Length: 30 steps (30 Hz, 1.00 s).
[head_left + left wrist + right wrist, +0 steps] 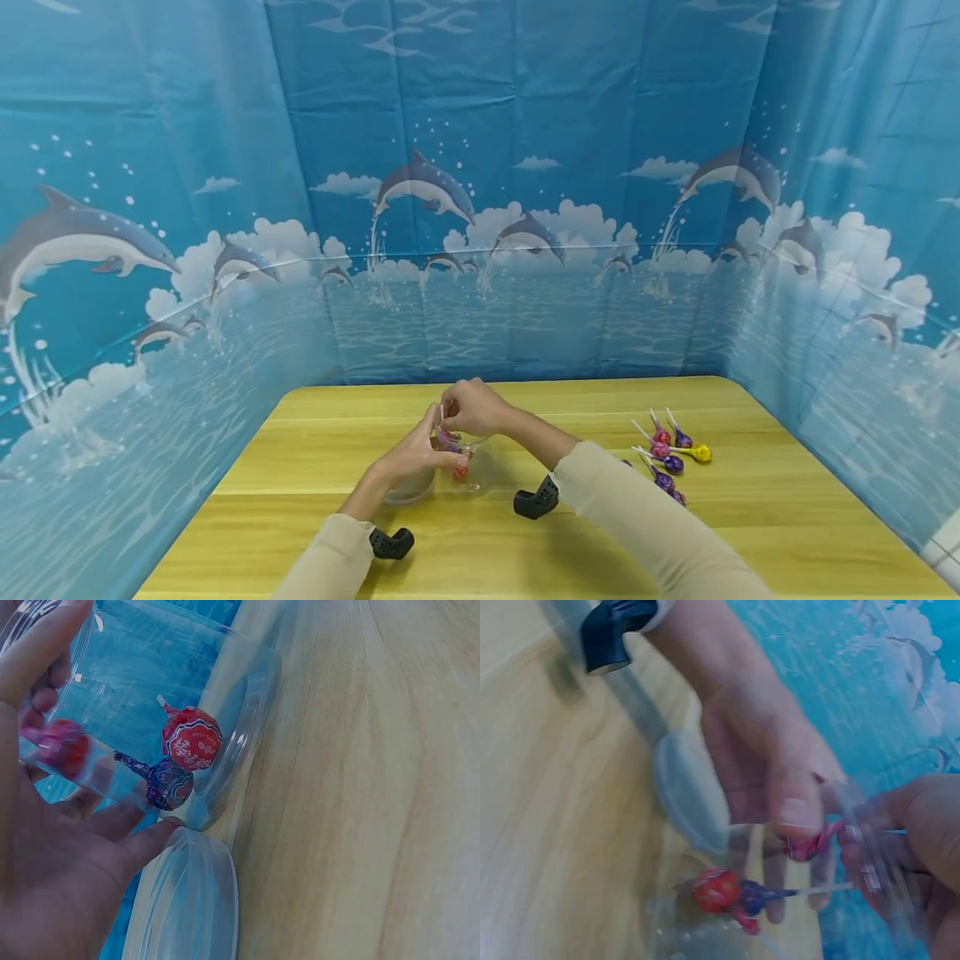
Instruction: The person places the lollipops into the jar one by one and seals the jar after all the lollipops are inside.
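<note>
My left hand (411, 454) grips a clear plastic jar (142, 645) around its side, near the mouth. At the jar's mouth, my right hand (476, 407) pinches the stick of a pink-red lollipop (64, 748), whose wrapped head is inside the jar. Deeper down lie a red lollipop (193, 740) and a purple lollipop (170, 784), close together near the bottom. A translucent round lid (191, 900) rests on the table beside the jar, partly hidden by my left hand in the head view.
On the right of the wooden table (780, 517) lies a loose group of lollipops (660, 450), purple, pink and yellow; my right forearm covers part of it. Black curved devices (536, 500) sit at both wrists. A dolphin-print curtain (525, 325) surrounds the table's far sides.
</note>
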Tool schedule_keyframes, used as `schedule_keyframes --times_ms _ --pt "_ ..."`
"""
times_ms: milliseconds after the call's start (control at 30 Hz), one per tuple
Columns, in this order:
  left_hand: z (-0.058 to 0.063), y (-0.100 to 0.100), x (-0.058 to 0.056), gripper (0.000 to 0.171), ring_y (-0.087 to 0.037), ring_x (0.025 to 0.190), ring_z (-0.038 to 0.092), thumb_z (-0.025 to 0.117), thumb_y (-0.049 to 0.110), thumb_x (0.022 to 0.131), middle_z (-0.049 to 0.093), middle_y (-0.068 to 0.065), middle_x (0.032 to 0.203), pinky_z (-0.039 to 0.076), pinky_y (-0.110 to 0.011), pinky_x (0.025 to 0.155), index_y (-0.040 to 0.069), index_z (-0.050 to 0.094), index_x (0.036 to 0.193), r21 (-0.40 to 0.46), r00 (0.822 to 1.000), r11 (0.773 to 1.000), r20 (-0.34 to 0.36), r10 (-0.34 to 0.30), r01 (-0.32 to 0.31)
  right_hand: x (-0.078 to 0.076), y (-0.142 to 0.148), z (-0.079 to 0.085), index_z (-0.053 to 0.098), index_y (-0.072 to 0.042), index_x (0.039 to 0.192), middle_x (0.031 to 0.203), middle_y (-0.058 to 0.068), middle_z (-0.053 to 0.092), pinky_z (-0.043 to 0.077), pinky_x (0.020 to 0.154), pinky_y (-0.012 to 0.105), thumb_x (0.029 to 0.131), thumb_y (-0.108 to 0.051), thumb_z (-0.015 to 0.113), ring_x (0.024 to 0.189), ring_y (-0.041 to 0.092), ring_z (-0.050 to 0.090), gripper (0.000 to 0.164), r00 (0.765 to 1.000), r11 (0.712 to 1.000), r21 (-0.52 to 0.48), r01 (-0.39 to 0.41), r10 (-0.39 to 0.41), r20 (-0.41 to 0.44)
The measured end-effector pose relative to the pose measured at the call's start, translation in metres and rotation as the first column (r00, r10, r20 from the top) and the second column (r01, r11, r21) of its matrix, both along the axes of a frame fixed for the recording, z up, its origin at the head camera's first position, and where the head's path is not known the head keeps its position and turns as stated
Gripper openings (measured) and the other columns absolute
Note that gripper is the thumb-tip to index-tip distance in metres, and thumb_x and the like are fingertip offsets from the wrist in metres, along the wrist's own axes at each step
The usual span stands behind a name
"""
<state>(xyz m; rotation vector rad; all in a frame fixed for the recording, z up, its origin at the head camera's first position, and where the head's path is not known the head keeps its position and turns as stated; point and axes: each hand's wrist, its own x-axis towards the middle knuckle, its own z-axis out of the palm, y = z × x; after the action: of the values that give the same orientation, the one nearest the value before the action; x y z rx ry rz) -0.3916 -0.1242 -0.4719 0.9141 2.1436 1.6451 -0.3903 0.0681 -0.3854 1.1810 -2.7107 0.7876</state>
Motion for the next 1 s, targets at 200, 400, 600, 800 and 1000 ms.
schedule_keyframes --times_ms 200,400,600,800,1000 --pt "0.0 0.003 0.0 0.076 -0.029 0.118 0.058 0.072 0.021 0.098 0.043 -0.011 0.14 0.051 -0.045 0.094 0.019 0.022 0.155 0.006 1.0 1.0 -0.011 -0.026 0.026 0.001 -0.002 -0.006 0.071 -0.017 0.072 0.066 -0.01 0.061 0.049 0.06 0.026 0.092 -0.003 0.075 0.059 0.007 0.057 0.025 1.0 0.999 0.048 -0.001 0.002 -0.02" --pt "-0.002 0.005 -0.002 0.066 -0.032 0.107 0.063 0.072 0.016 0.098 0.046 -0.02 0.134 0.055 -0.047 0.085 0.018 0.028 0.147 0.03 0.999 0.999 0.019 -0.043 0.042 0.002 -0.001 -0.004 0.079 -0.012 0.082 0.075 -0.009 0.069 0.053 0.067 0.026 0.092 -0.006 0.078 0.066 0.006 0.062 0.012 1.0 0.999 0.043 0.01 -0.01 -0.012" --pt "-0.001 0.005 -0.001 0.071 -0.031 0.115 0.062 0.072 0.017 0.097 0.045 -0.022 0.142 0.056 -0.047 0.087 0.02 0.026 0.151 0.029 0.999 0.999 0.027 -0.035 0.035 0.004 0.003 0.0 0.08 -0.011 0.09 0.086 -0.001 0.075 0.056 0.069 0.027 0.092 -0.004 0.079 0.076 0.01 0.07 0.007 1.0 1.0 0.014 -0.003 0.003 -0.013" --pt "0.001 0.003 -0.001 0.061 -0.031 0.112 0.064 0.072 0.017 0.098 0.05 -0.028 0.137 0.056 -0.048 0.085 0.016 0.03 0.142 0.019 0.999 1.0 0.035 -0.025 0.025 0.005 0.013 0.009 0.08 -0.008 0.097 0.088 -0.001 0.076 0.057 0.07 0.027 0.093 -0.006 0.077 0.078 0.01 0.07 0.005 1.0 1.0 -0.008 -0.018 0.018 0.011" --pt "0.002 0.001 0.0 0.066 -0.03 0.111 0.064 0.073 0.022 0.097 0.033 -0.026 0.15 0.056 -0.048 0.085 0.016 0.03 0.147 -0.013 1.0 1.0 0.014 0.009 -0.009 0.008 0.026 0.018 0.078 -0.005 0.097 0.085 -0.003 0.074 0.056 0.07 0.026 0.094 -0.008 0.078 0.076 0.008 0.069 0.004 0.999 0.998 -0.026 -0.051 0.051 0.002"
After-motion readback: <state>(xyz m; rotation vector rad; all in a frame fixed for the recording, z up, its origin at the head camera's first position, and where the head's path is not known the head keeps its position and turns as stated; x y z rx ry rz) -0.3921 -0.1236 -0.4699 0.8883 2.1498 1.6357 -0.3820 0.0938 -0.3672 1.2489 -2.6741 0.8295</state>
